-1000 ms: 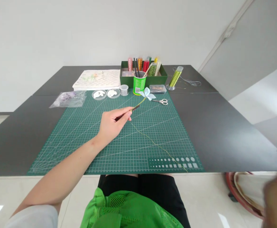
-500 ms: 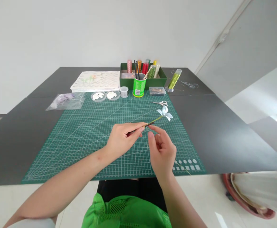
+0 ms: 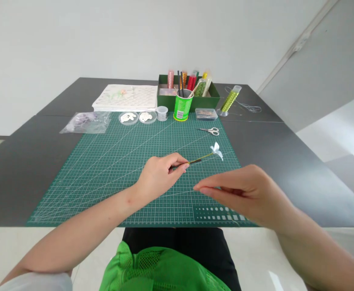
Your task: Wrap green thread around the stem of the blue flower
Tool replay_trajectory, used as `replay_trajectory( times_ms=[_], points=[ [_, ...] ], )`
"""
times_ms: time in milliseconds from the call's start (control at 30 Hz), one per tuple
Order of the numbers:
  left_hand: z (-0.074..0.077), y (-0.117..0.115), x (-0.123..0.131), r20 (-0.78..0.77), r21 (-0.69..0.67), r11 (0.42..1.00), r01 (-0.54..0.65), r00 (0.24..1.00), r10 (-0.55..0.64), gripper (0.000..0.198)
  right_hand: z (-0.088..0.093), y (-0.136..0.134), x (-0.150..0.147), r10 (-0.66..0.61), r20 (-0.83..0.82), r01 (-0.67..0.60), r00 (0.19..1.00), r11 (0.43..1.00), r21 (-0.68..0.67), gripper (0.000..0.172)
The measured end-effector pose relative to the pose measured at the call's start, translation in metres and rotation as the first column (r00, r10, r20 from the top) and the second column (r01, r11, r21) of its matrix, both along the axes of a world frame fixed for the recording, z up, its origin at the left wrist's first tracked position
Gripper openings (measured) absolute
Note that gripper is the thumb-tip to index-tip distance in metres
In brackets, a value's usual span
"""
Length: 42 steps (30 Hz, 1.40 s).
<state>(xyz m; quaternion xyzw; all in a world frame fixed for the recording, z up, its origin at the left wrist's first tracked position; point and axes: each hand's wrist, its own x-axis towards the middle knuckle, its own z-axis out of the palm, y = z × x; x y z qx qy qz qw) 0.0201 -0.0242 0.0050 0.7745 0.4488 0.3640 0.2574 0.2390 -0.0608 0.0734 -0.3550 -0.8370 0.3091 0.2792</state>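
My left hand (image 3: 165, 171) is closed in a pinch above the mat, holding a pale blue artificial flower (image 3: 216, 150) by its thin green stem. A slim dark stick (image 3: 196, 161) lies along the stem in the same fingers. The petals point to the right, away from the hand. My right hand (image 3: 240, 194) hovers to the right and nearer to me, thumb and forefinger pressed together at the tips. Whatever sits between those fingertips is too small to make out. Small white-handled scissors (image 3: 213, 131) rest on the mat beyond the flower.
A green cutting mat (image 3: 104, 173) covers the table's middle. Behind are a green can (image 3: 183, 106), a box (image 3: 213, 103) of thread spools, a leaning green spool (image 3: 230, 100), a clear case (image 3: 206, 114), dishes of white pieces (image 3: 128, 117), stacked paper (image 3: 104, 101) and a plastic bag (image 3: 87, 122).
My right hand has left the stem and swung right and toward me, its fingers now pinched. The flower has turned slightly in my left hand. The view has shifted a little.
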Motion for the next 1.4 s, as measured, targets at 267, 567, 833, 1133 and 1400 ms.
replay_trajectory(
  times_ms=[267,567,833,1133,1400],
  points=[
    [-0.005,-0.002,-0.001,-0.206,0.224,0.965,0.138,0.974,-0.092,0.013,0.009,0.079,0.005,-0.014,-0.078,0.005,0.997,0.993,-0.120,0.020],
    [-0.003,-0.002,-0.001,-0.243,0.277,0.946,0.168,0.965,-0.100,0.017,-0.036,0.114,0.015,-0.037,-0.156,0.016,0.987,0.991,-0.135,0.015],
    [-0.002,-0.001,-0.004,-0.192,0.426,0.899,0.100,0.981,-0.019,0.015,-0.056,0.120,0.022,-0.031,-0.058,0.024,0.998,0.991,-0.131,0.022],
    [0.000,0.001,-0.004,-0.109,0.469,0.883,-0.010,0.992,0.069,0.011,-0.059,0.120,0.020,0.060,-0.027,-0.064,0.998,0.976,-0.209,0.032],
    [-0.001,0.005,-0.006,-0.043,0.448,0.877,-0.177,0.975,0.218,0.021,-0.069,0.112,0.008,0.173,-0.006,-0.170,0.985,0.963,-0.211,0.027]
  ],
)
